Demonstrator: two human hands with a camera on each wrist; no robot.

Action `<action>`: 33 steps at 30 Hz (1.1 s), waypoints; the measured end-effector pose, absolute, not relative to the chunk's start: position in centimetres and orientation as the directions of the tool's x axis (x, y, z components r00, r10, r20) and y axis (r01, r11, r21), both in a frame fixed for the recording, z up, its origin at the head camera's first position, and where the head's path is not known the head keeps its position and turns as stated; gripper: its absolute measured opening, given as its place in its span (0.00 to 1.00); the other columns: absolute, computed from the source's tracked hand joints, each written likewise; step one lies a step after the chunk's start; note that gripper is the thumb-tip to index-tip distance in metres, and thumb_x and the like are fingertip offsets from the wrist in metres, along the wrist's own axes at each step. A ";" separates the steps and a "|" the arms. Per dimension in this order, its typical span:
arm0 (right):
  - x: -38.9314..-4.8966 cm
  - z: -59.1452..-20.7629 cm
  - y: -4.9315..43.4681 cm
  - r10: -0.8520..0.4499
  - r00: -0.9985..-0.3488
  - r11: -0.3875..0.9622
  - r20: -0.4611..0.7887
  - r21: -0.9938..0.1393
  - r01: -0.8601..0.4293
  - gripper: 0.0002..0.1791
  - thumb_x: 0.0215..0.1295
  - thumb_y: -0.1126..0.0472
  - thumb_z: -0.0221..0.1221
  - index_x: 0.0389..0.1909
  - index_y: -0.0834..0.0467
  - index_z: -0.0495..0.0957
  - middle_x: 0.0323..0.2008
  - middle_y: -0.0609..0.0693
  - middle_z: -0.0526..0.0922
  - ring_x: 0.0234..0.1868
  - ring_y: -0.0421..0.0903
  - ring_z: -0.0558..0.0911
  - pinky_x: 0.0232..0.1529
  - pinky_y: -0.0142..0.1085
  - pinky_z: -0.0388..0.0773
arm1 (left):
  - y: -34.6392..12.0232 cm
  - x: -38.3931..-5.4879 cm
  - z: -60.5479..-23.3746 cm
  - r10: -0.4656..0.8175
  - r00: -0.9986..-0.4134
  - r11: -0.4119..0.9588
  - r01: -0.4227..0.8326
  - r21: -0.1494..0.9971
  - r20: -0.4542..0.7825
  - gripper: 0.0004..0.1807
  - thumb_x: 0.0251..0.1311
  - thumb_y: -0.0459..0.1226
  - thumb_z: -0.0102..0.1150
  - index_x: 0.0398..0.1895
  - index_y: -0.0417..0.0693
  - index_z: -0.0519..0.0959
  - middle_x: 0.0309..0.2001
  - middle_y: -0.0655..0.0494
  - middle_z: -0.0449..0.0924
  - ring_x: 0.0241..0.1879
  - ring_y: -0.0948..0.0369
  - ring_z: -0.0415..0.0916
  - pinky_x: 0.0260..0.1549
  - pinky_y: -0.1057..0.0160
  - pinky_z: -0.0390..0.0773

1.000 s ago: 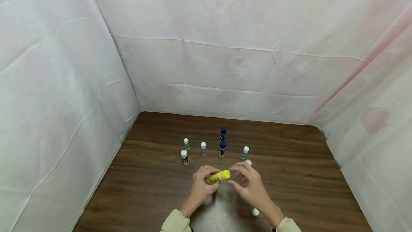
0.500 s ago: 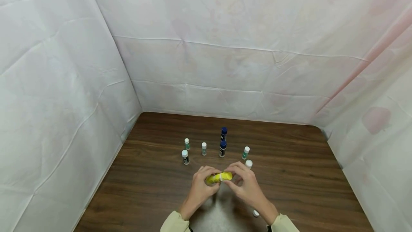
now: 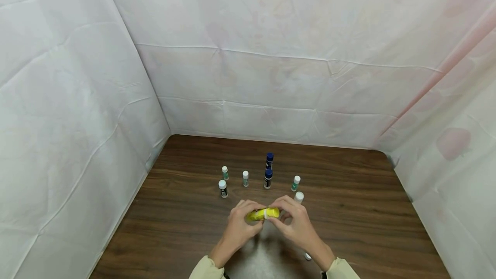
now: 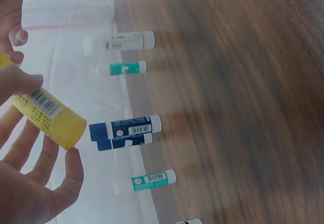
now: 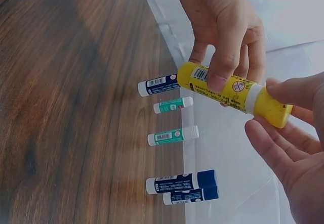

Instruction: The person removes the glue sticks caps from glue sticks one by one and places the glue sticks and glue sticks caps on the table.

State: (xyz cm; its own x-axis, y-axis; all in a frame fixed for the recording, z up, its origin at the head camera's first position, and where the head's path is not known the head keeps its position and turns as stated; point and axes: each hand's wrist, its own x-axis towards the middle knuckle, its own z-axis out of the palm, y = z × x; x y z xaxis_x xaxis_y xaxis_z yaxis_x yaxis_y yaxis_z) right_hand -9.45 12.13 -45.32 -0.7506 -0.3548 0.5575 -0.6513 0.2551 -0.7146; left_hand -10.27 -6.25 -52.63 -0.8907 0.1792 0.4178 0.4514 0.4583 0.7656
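Left hand [image 3: 241, 223] gripped the smooth body of one cylindrical yellow glue stick [image 3: 257, 215] above the wood-grained table [image 3: 174, 227] while the right hand [image 3: 295, 219] pinched its yellow cap [image 3: 274, 212]. Beyond stood two navy-capped glue sticks [image 3: 268, 180] and five white-capped glue sticks [image 3: 246, 179], with creased white fabric [image 3: 263, 83] behind.

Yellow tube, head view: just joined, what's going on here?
Someone's left hand grips the body of a yellow tube, held up off the table, while the right hand pinches its yellow cap, the end past the white band. Whether the cap is being twisted or pulled, I can't tell. Beyond the hands, other tubes stand upright on the table, including two blue-capped tubes, one close behind the other.
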 end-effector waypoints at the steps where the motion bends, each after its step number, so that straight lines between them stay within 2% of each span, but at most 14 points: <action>1: -9.4 -45.3 12.1 -0.353 -0.759 0.257 0.548 -0.723 -0.641 0.14 0.43 0.79 0.68 0.33 0.68 0.80 0.33 0.59 0.80 0.27 0.53 0.78 0.19 0.32 0.77 | -6.3 -10.2 -52.6 0.185 -0.888 0.454 0.457 0.765 0.421 0.20 0.40 0.31 0.71 0.39 0.60 0.83 0.39 0.72 0.79 0.40 0.67 0.73 0.38 0.62 0.75; 10: -9.2 -45.2 12.0 -0.349 -0.710 0.224 0.611 -0.681 -0.697 0.16 0.41 0.81 0.68 0.33 0.68 0.79 0.32 0.58 0.78 0.26 0.51 0.77 0.18 0.33 0.78 | -6.6 -10.3 -52.5 0.224 -0.872 0.416 0.489 0.766 0.435 0.18 0.42 0.31 0.71 0.40 0.55 0.83 0.40 0.67 0.81 0.39 0.63 0.76 0.36 0.61 0.77; 16: -9.4 -45.9 12.0 -0.355 -0.710 0.230 0.608 -0.680 -0.696 0.16 0.41 0.81 0.68 0.33 0.67 0.79 0.32 0.58 0.78 0.26 0.51 0.78 0.20 0.33 0.79 | -6.7 -10.3 -52.5 0.235 -0.865 0.407 0.502 0.763 0.444 0.19 0.42 0.29 0.71 0.40 0.53 0.83 0.40 0.65 0.82 0.40 0.64 0.75 0.37 0.61 0.78; 22: -10.5 -48.8 12.7 -0.387 -0.701 0.222 0.599 -0.677 -0.701 0.14 0.47 0.75 0.68 0.37 0.63 0.80 0.36 0.52 0.78 0.30 0.44 0.79 0.26 0.29 0.79 | -7.1 -10.4 -52.6 0.254 -0.873 0.392 0.487 0.781 0.417 0.18 0.44 0.30 0.70 0.41 0.52 0.84 0.42 0.63 0.82 0.41 0.64 0.76 0.40 0.63 0.78; 33: -10.6 -48.9 12.8 -0.419 -0.671 0.223 0.611 -0.647 -0.729 0.13 0.50 0.72 0.67 0.38 0.62 0.80 0.36 0.51 0.77 0.29 0.40 0.77 0.28 0.27 0.78 | -7.4 -10.6 -52.5 0.300 -0.856 0.373 0.512 0.774 0.421 0.16 0.47 0.31 0.68 0.43 0.49 0.85 0.41 0.61 0.84 0.40 0.65 0.77 0.36 0.64 0.79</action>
State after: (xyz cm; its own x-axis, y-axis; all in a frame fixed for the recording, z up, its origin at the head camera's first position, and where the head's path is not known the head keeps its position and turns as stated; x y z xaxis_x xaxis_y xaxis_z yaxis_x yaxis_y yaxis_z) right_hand -10.58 12.77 -48.93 -0.6713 -0.4191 0.6113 -0.7288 0.2231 -0.6474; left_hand -10.56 -7.40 -52.51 -0.8557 0.3004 0.4214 0.5120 0.3726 0.7740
